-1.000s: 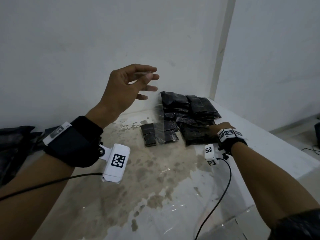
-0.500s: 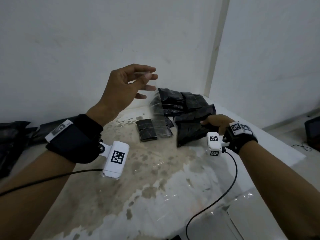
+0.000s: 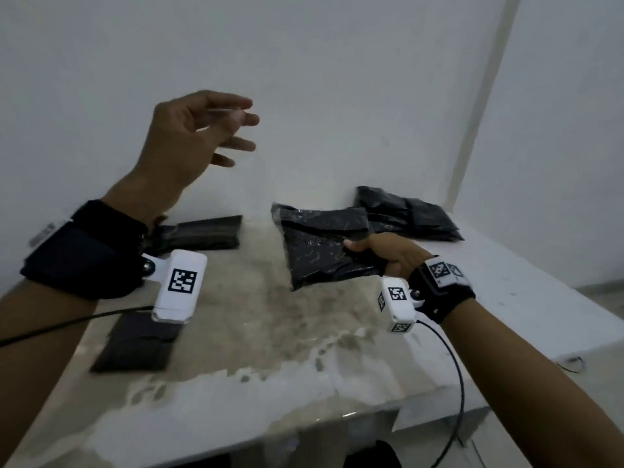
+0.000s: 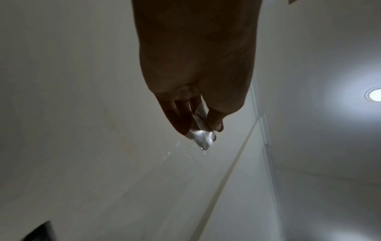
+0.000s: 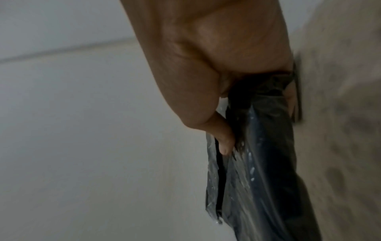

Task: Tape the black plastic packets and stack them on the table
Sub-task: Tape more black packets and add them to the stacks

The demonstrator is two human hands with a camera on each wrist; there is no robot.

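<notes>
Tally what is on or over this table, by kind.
Flat black packets on the left: 2
Black packet bundle in right hand: 1
Heap of black packets, count inside unclear: 1
Clear tape strip pinched by left hand: 1
Total: 5

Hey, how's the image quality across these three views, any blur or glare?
Head view: dim, edges smeared, packet under the left wrist soft. Left wrist view: ceiling light flares, left hand silhouetted, tape glints. Right wrist view: tabletop motion-blurred.
</notes>
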